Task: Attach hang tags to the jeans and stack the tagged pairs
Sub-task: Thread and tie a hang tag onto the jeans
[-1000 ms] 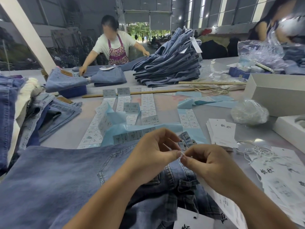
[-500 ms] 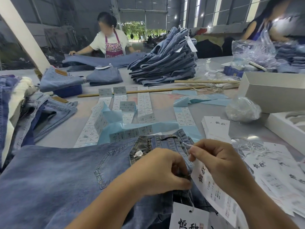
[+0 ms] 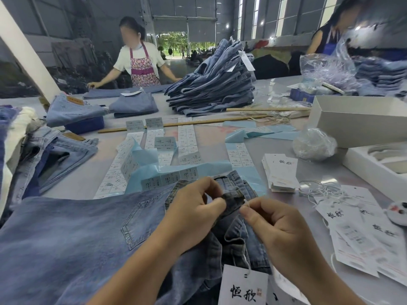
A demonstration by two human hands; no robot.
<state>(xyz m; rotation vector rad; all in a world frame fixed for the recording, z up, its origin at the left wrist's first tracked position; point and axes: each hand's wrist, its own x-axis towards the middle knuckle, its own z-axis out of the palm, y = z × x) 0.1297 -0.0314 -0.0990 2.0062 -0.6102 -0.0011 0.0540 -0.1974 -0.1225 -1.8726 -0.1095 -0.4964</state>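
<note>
1. The jeans lie near, waistband now lifted by the pinching left hand
2. The right hand pinches the tag string at the belt loop; the hang tag has dropped nearer, so threading is likely underway

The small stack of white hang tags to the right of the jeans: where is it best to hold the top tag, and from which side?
Probably by its near right corner, reaching in with the right hand. The stack of hang tags lies flat on the table, its lower edges fanned, so a thumb can lift one tag there. The tangled white strings lie on that side, so come from above.
</note>
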